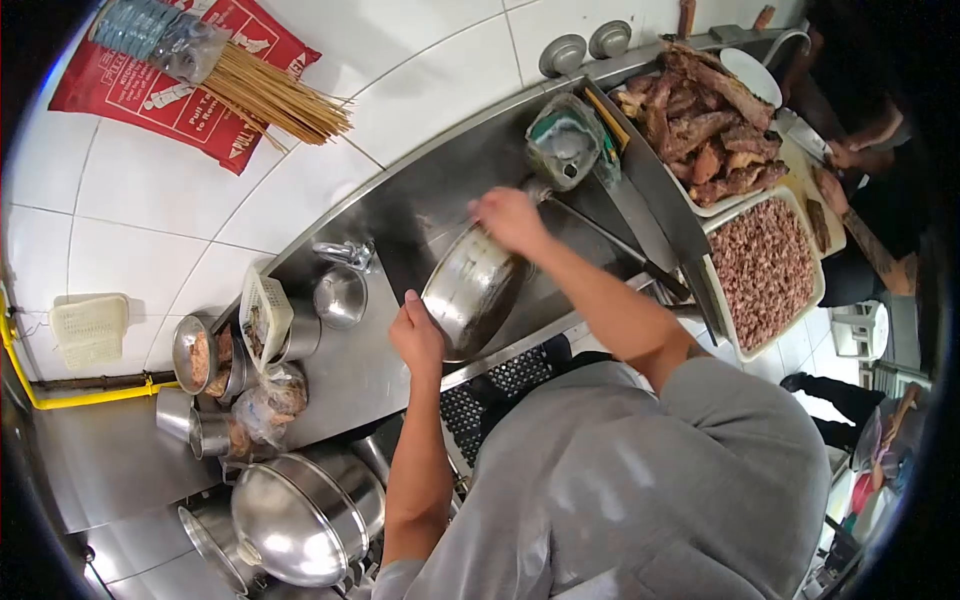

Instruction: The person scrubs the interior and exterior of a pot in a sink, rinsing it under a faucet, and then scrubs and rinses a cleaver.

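A metal pan [478,300] is tilted on its side over the sink [420,215], its outer surface scorched dark in places. My left hand [415,338] grips its near-left rim with the thumb up and the other fingers behind. At the pan's upper edge is my right hand [512,222], closed, its fingers curled against the metal; whatever lies under them is hidden. Just beyond that hand, a long-handled tool [610,238] slants across the sink. A clear plastic container with something green [565,145] stands at the sink's back.
A faucet [345,254] and a metal bowl [340,298] are on the left, near a white basket [265,318]. Trays of cooked meat [700,125] and chopped meat [762,270] stand right. Another person's hands [860,150] work with a knife there. Large pots [300,520] stand lower left.
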{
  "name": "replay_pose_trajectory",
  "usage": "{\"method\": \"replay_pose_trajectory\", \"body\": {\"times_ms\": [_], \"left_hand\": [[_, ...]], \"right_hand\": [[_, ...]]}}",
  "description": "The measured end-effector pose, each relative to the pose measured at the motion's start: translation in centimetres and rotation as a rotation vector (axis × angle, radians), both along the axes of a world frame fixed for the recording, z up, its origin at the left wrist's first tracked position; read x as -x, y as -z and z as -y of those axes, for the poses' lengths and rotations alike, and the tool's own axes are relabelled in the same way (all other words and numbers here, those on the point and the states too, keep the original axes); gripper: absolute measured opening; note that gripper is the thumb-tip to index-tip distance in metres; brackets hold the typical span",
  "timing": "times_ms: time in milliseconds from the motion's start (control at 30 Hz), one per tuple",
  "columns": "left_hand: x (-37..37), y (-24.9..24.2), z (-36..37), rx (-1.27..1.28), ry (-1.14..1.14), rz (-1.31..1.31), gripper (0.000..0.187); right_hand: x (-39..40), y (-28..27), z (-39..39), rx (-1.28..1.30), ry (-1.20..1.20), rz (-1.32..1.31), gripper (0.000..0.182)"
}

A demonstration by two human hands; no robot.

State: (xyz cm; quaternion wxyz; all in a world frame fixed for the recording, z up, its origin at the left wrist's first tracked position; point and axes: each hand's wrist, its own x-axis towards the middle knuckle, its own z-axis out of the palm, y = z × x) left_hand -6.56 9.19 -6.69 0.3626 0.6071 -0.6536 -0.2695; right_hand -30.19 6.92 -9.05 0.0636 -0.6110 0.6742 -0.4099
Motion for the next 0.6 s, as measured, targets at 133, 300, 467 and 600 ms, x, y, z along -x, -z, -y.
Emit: {"method": "replay_pose_trajectory", "body": {"times_ms": [133,300,467,600], "left_hand": [[0.0,-1.6,-0.2,-0.098,-0.009,-0.003,0.057],[-1.5,-0.3,-0.2,-0.042,-0.027,-0.015,0.055],[-3.4,1.3,0.3,-0.121,-0.002,-0.021,0.055],[-5.2,1.1,0.0,-0.180,0.020,-0.039,0.054]], "right_hand": [[-5.4,-5.1,-1.1,0.040,-0.260,0.121,0.036],[-1.6,0.6,1.7,-0.116,-0.060,0.229,0.031],[-5.5,-3.9,0.0,0.177,-0.262,0.176,0.036],[-0.6,5.5,2.1,-0.397,-0.009,0.727,0.033]]}}
